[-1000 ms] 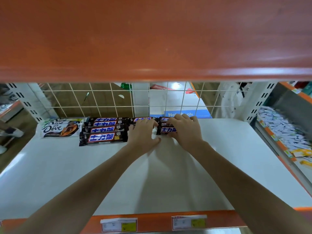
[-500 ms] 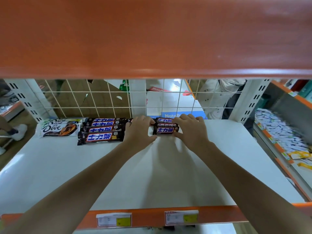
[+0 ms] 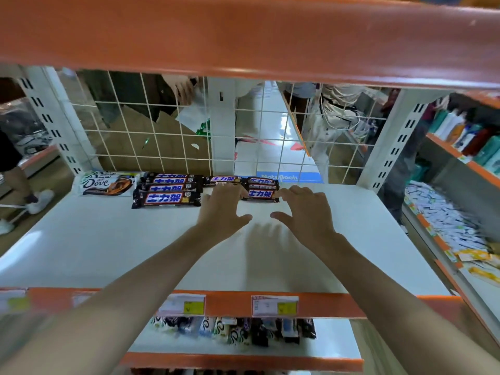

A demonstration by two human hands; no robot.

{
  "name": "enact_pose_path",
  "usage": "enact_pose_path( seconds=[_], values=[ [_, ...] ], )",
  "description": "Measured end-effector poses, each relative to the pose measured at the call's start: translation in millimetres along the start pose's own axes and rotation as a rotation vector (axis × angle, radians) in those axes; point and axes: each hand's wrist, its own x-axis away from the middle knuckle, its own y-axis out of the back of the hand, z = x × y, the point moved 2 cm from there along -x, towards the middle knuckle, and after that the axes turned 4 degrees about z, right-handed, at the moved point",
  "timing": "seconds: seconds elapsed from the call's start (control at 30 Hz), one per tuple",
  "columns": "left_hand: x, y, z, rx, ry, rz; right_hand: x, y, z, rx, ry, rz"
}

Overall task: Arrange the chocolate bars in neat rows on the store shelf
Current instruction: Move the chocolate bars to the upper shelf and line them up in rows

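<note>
Both hands reach over the white shelf (image 3: 108, 239) toward the chocolate bars (image 3: 167, 189) lined along its back edge, mid-frame, against the wire grid (image 3: 121, 125). The left hand (image 3: 221, 209) has loose, spread fingers, tips over the middle bars. The right hand (image 3: 305, 212) likewise has fingers apart, tips touching the rightmost bar (image 3: 261, 194). A Dove bar (image 3: 105, 184) lies far left. The shelf's front half and right side lie bare.

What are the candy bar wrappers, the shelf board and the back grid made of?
Snickers wrappers: likely glossy plastic film, shiny with crimped ends. Shelf board: probably white-painted metal, smooth with a soft sheen, though laminate is possible. Back grid: thin white-coated wire rods crossing in squares.
</note>
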Motion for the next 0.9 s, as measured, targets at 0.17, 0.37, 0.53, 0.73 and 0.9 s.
enact_pose_path(
  seconds=[0.17, 0.37, 0.53, 0.73, 0.9],
  values=[
    [28, 8, -1, 0.01, -0.033, -0.009, 23, 5, 19, -0.026, 0.009, -0.008],
    [69, 19, -4, -0.012, -0.018, 0.032, 61, 16, 50, -0.058, 0.006, -0.014],
    [120, 30, -6, 0.001, -0.047, 0.025, 101, 31, 78, -0.016, 0.002, -0.002],
    [179, 39, -18, 0.031, -0.08, 0.007, 162, 43, 106, -0.057, -0.012, -0.038],
    [222, 32, -30, 0.096, -0.116, 0.002, 207, 45, 122, -0.057, 0.006, -0.045]
  ],
)
